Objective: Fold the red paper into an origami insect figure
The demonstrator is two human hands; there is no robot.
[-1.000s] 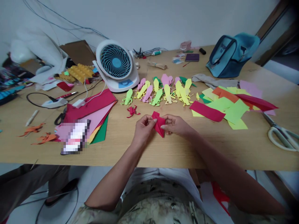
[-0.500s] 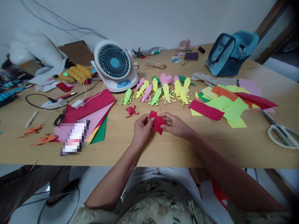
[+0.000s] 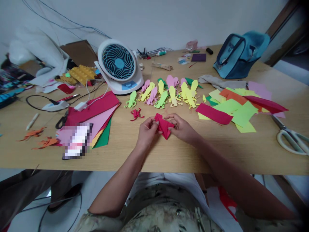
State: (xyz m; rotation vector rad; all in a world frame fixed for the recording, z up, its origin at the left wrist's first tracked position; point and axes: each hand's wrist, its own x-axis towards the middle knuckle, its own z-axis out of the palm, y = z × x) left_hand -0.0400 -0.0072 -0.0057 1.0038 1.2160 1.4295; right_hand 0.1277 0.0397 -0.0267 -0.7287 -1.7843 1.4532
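Observation:
A folded red paper (image 3: 165, 126) is held between both hands above the wooden table, its point toward the table's front edge. My left hand (image 3: 147, 130) pinches its left side between thumb and fingers. At its right corner, my right hand (image 3: 181, 128) grips the paper with thumb and fingertips. Just beyond my left hand lies a small red folded figure (image 3: 136, 114). Behind the hands stand several folded paper figures in green, yellow and pink, among them a light green one (image 3: 131, 100).
A white fan (image 3: 118, 66) stands at the back left. Coloured sheets (image 3: 103, 112) and a blurred phone (image 3: 77, 140) lie left. On the right are loose papers (image 3: 243, 112), white-handled scissors (image 3: 291, 138) and a blue bag (image 3: 241, 56). A person's leg (image 3: 36, 187) shows below left.
The right side of the red paper now spreads out wider to a corner. My right hand has shifted slightly to the right, its fingers a little more raised.

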